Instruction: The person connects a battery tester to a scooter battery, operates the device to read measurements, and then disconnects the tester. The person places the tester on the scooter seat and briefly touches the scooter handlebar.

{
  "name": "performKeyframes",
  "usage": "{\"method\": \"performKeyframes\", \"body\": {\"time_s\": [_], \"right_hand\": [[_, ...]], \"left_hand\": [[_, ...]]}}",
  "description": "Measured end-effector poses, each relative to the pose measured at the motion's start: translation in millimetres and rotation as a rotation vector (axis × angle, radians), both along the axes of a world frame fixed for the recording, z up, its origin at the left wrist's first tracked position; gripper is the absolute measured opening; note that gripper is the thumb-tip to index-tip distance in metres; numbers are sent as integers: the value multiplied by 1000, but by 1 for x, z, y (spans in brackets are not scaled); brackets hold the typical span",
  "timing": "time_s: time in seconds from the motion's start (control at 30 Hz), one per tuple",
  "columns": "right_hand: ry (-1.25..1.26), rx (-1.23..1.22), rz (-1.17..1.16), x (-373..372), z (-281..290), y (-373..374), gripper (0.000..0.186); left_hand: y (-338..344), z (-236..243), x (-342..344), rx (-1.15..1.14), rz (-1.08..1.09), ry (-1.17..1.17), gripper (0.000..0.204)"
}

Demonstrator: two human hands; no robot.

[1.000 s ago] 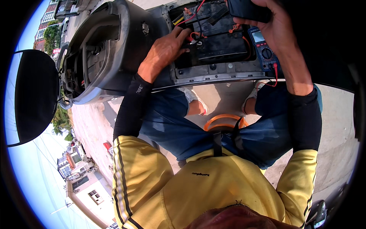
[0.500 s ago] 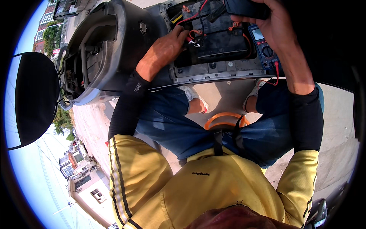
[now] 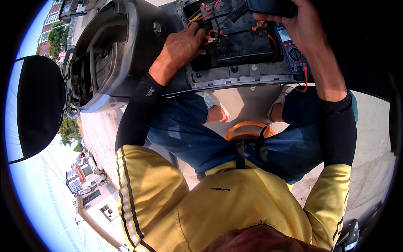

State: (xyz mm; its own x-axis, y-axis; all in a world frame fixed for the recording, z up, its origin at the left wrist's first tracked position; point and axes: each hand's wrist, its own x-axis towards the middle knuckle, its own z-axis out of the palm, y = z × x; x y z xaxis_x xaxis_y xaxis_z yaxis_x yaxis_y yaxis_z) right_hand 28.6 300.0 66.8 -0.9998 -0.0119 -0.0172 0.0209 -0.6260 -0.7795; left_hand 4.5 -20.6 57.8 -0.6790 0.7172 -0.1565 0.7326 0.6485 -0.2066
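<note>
The left hand [image 3: 179, 45] is mostly closed, its fingers bent and their tips pinching the red handle of a clip [image 3: 212, 40]; part of the handle is hidden behind them. The clip's metal end points right, over the near left corner of a black battery [image 3: 245, 53]. The right hand [image 3: 307, 30] is curled around a flat black device [image 3: 273, 7], whose upper part runs out of view.

Red and black wires [image 3: 205, 16] cross the far left of the battery bay, and an orange cap [image 3: 259, 25] sits behind the battery. Just right of the battery, below the device, a multimeter [image 3: 292, 49] lies tilted, a red lead [image 3: 306, 74] plugged into its near end and looping down past the bay's rim [image 3: 247, 80].

Farther left stand a black fairing [image 3: 145, 46] and a round mirror [image 3: 40, 109]. Below the bay, an orange stool [image 3: 247, 124] shows between the person's legs [image 3: 180, 130].
</note>
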Motion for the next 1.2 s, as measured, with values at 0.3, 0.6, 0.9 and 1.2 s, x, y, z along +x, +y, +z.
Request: {"method": "performKeyframes", "body": {"time_s": [0.3, 0.6, 0.9, 1.2], "right_hand": [[0, 0, -32, 0, -1, -3, 28], [-30, -2, -2, -1, 2, -3, 30], [-120, -30, -31, 0, 7, -3, 27], [-57, -20, -62, 0, -1, -3, 24]], "left_hand": [[-7, -19, 16, -124, 48, 110, 59], [-10, -25, 20, -1, 46, 89, 71], [0, -9, 16, 82, 49, 74, 53], [26, -26, 8, 70, -116, -36, 49]]}}
